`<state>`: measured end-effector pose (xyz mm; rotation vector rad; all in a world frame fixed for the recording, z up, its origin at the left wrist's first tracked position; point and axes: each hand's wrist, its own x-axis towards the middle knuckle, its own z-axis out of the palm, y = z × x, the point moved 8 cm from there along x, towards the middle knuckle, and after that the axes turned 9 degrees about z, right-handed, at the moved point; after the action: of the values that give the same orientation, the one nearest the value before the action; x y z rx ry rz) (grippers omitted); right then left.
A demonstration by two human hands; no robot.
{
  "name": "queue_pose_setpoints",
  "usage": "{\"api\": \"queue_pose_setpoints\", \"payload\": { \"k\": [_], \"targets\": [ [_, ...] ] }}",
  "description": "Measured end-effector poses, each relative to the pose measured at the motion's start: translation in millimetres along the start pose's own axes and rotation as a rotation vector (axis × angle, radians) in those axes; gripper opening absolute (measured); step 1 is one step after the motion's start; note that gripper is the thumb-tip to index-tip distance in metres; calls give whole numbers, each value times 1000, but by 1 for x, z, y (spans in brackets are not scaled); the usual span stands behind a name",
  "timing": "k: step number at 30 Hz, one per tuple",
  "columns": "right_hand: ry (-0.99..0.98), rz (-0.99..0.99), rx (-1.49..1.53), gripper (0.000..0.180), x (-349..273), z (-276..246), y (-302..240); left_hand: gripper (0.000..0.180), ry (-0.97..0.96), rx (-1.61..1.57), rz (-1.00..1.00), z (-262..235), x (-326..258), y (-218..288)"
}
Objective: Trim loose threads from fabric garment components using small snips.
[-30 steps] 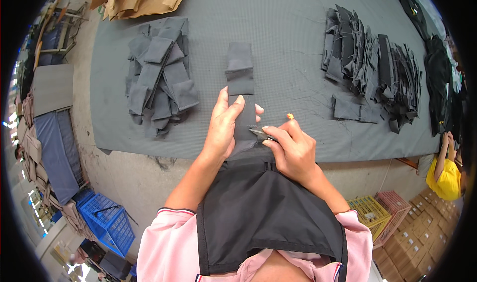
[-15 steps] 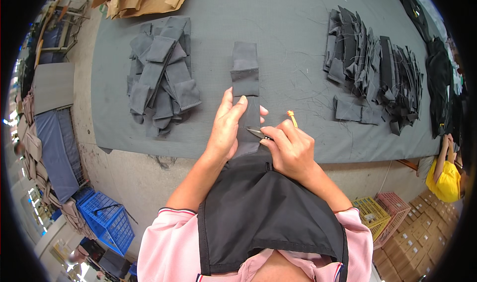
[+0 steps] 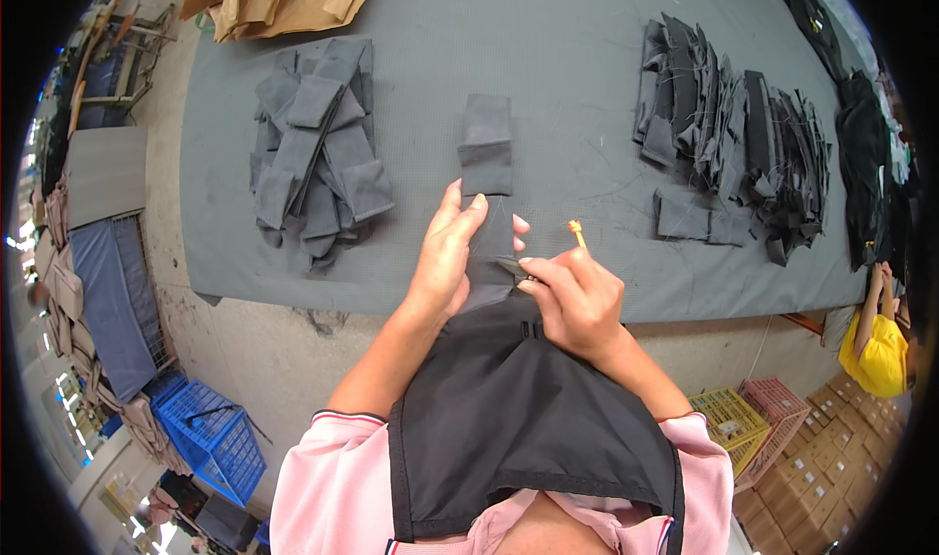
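A dark grey fabric strip with seams across it runs from the table down toward my apron. My left hand grips the strip's near half, thumb on top and fingertips showing at its right edge. In my right hand is a small pair of thread snips, pinched by thumb and fingers. The dark blade tips lie at the strip's right edge, just below my left fingertips. A short yellow-orange piece sticks up behind my right hand. The snips' handles are mostly hidden by my fingers.
A heap of grey fabric pieces lies left on the grey-covered table. Stacked dark strips with loose threads lie right. Brown paper sits at the far left. Blue and yellow crates stand below.
The strip and my left hand have shifted slightly toward me. My right hand and the snips have moved a little to the right and nearer me.
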<state>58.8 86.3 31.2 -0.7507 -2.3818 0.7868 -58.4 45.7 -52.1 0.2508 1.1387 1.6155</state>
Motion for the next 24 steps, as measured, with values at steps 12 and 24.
{"api": "queue_pose_setpoints", "payload": {
  "k": [12,24],
  "targets": [
    [-63,330,211,47,32,9,43,63,-106,193,65,21,-9,-1],
    [253,313,647,5,33,-12,50,51,-151,219,60,33,-14,3]
  ]
}}
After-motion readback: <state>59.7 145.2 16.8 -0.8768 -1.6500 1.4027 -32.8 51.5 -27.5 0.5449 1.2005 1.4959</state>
